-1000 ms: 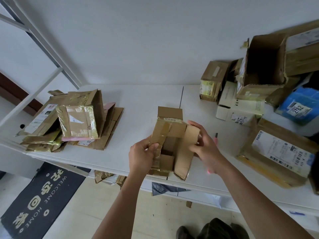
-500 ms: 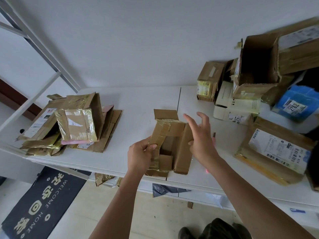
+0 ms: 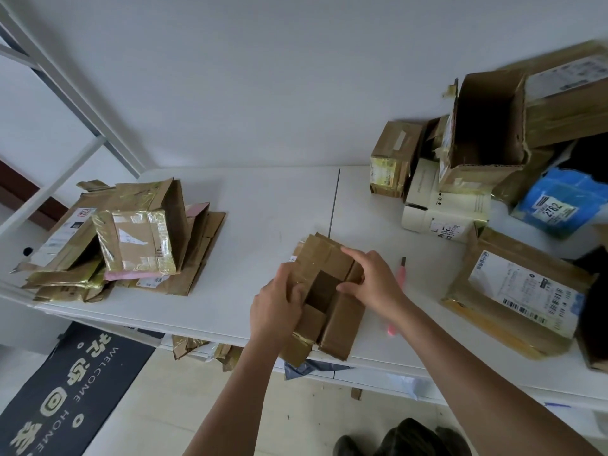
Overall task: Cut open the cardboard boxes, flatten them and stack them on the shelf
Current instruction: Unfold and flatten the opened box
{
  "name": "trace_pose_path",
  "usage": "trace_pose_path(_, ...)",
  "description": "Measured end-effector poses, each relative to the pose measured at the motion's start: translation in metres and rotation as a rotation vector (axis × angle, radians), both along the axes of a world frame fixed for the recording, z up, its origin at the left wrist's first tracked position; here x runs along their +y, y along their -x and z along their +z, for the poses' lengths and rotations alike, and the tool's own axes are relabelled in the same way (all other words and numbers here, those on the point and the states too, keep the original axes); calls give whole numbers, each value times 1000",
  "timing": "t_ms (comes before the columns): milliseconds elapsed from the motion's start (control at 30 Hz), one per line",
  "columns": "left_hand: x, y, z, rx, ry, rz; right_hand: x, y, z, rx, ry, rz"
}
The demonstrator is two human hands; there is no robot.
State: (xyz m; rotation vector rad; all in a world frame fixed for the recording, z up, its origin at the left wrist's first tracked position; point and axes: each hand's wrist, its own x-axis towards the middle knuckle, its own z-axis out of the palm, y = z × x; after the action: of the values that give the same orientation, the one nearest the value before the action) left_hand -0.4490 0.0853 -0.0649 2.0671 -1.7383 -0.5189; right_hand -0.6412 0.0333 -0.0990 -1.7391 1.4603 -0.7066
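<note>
Looks like the flatten step rn: small cut-open cardboard box is lying collapsed on the white table, right at the near edge, w/ both hands pushing it down. Left hand sits on the left side, fingers curled over the taped flap edge, so it grips rather than just rests. Right hand is on top toward the right, fingers bent down onto the cardboard, thumb tucked at the dark gap in the middle; looks more like pressing than pinching, but can't tell for sure. Hands are close together, not touching. Next move imo: get the flaps fully flat, then carry it to the pile of flattened boxes on the left, well apart from here. Path across the table looks open. Pink box cutter lies just beside the right wrist, partly hidden under the arm, so watch that when lifting. Right side has the unopened lot: open brown box, white carton, blue parcel, big labelled box. Scraps show under the table edge, plus a welcome mat on the floor.
</note>
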Motion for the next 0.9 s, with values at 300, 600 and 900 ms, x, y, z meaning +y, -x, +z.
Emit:
trace_pose_path(300, 4, 0, -9, 189, 44, 27, 6, 0, -15, -10, 27, -104)
trace_pose_path(600, 10, -24, -2, 268, 45, -39, 15, 1, -27, -43, -28, -135)
trace_pose_path(900, 10, -37, 12, 499, -94, 66, 22, -1, -22, -16, -7, -118)
